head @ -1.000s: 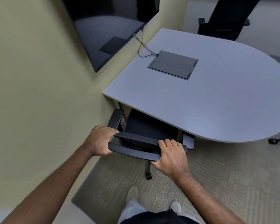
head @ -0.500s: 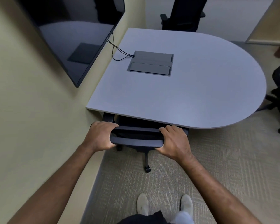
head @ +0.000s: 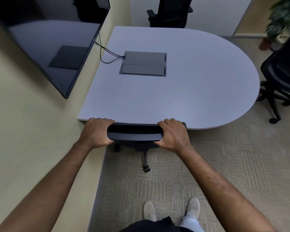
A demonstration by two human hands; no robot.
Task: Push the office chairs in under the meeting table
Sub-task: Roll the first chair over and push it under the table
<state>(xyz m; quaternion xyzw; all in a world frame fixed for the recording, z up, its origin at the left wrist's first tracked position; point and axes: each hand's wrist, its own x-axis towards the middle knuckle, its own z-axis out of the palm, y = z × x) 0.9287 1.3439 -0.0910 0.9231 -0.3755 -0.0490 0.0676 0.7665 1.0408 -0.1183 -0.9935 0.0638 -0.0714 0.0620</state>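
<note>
A black office chair (head: 136, 134) stands at the near edge of the grey meeting table (head: 191, 97). Its seat is hidden under the tabletop; only the backrest top, one leg and castors show. My left hand (head: 95, 133) grips the left end of the backrest top. My right hand (head: 172, 134) grips the right end. The backrest touches or nearly touches the table edge. A second black chair (head: 171, 12) stands at the far side, close to the table. A third black chair (head: 281, 76) stands at the right, away from the rounded end.
A large dark screen (head: 45, 41) hangs on the left wall, with cables running to a grey cable box (head: 143, 63) set in the tabletop. A potted plant (head: 281, 22) stands at the far right. Carpet lies around my feet.
The chair has rolled forward under the table, so its seat and armrests are now hidden. Both hands kept their grip, and my view has swung right.
</note>
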